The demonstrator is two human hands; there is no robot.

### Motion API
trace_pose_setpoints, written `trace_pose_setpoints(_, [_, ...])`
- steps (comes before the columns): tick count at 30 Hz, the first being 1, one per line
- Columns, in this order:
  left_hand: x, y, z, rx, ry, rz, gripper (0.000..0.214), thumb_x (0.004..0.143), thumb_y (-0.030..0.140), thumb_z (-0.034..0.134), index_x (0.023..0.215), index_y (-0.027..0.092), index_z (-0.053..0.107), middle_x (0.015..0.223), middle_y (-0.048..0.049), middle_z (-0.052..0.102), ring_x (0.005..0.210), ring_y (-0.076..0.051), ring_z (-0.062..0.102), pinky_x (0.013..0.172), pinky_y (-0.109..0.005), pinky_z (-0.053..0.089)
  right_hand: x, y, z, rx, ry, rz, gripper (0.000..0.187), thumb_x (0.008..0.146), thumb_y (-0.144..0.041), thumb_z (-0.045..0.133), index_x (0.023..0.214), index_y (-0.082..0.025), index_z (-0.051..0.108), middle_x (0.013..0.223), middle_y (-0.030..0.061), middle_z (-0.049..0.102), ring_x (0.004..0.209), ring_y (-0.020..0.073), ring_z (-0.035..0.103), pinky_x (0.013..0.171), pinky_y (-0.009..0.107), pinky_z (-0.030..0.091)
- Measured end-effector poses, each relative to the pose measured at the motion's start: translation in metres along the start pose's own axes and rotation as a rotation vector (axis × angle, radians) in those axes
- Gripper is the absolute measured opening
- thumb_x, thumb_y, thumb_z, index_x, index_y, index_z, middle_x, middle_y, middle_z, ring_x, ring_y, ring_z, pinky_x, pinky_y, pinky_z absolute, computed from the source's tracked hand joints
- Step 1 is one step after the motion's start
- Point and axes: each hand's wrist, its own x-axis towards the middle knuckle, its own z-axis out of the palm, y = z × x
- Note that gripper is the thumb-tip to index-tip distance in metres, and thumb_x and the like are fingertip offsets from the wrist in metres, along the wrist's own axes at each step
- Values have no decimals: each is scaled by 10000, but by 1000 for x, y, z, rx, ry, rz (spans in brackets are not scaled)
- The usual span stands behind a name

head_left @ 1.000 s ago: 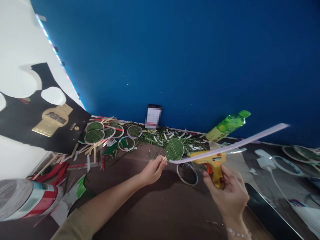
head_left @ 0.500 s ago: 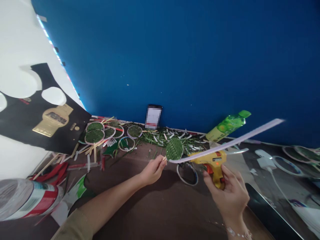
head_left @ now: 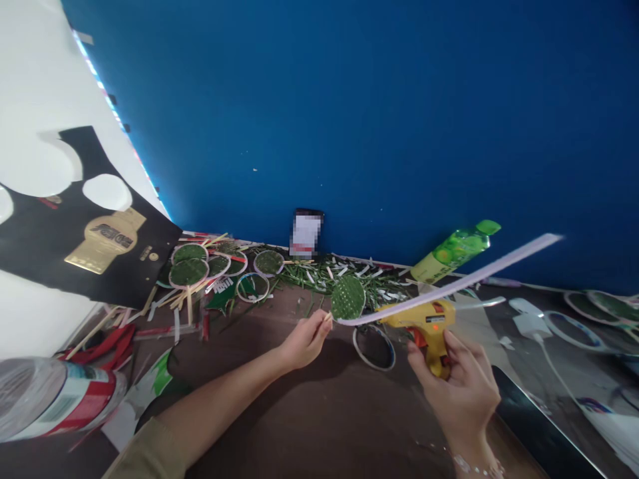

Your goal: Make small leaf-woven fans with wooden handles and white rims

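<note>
My left hand [head_left: 305, 340] pinches the stick handle of a small round green woven fan [head_left: 348, 297], holding it upright above the brown table [head_left: 309, 412]. A long pale strip [head_left: 464, 279] runs from the fan's lower edge up and to the right. My right hand [head_left: 462, 386] is wrapped round the grip of a yellow hot glue gun [head_left: 424, 322], its nozzle pointing left toward the fan's rim.
Finished green fans and empty rings [head_left: 200, 266] lie at the back left among sticks and leaf scraps [head_left: 339, 273]. A green bottle [head_left: 456, 249] leans on the blue wall. A tape roll [head_left: 54, 396] sits at the near left, a white charger [head_left: 529, 322] and dark tablet [head_left: 539, 426] at right.
The free end of the pale strip has swung slightly upward. Both hands stay almost where they were.
</note>
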Motion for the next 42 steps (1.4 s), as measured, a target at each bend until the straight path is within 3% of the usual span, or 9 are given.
trace_pose_setpoints(14, [0, 1, 0, 3, -1, -6, 257, 916, 352, 273, 777, 175, 398, 629, 47, 372, 564, -77, 344, 559, -201, 277, 6, -10, -1, -19, 35, -5, 395, 650, -258, 714, 1010, -141, 600, 880, 84, 582, 746, 199, 595, 619, 338, 539])
trace_pose_setpoints(28, [0, 2, -1, 28, -13, -24, 261, 914, 359, 278, 777, 176, 405, 628, 46, 385, 559, -79, 352, 556, -205, 283, -1, 0, 0, 9, 42, 58, 438, 653, -270, 713, 1059, -155, 594, 937, 97, 571, 795, 218, 594, 643, 365, 548])
trace_pose_setpoints(34, [-1, 2, -1, 8, -14, -7, 261, 914, 352, 286, 772, 172, 408, 616, 52, 377, 548, -73, 349, 545, -198, 270, 2, -2, -2, -41, 65, -18, 432, 649, -238, 721, 1053, -144, 599, 918, 99, 577, 777, 210, 585, 656, 363, 536])
trace_pose_setpoints(42, [-1, 3, -1, 45, -35, -35, 261, 911, 353, 286, 771, 172, 411, 619, 48, 381, 550, -76, 345, 553, -198, 278, 0, 1, -2, -117, 70, -7, 429, 655, -275, 714, 1050, -152, 597, 925, 105, 599, 792, 225, 585, 689, 395, 528])
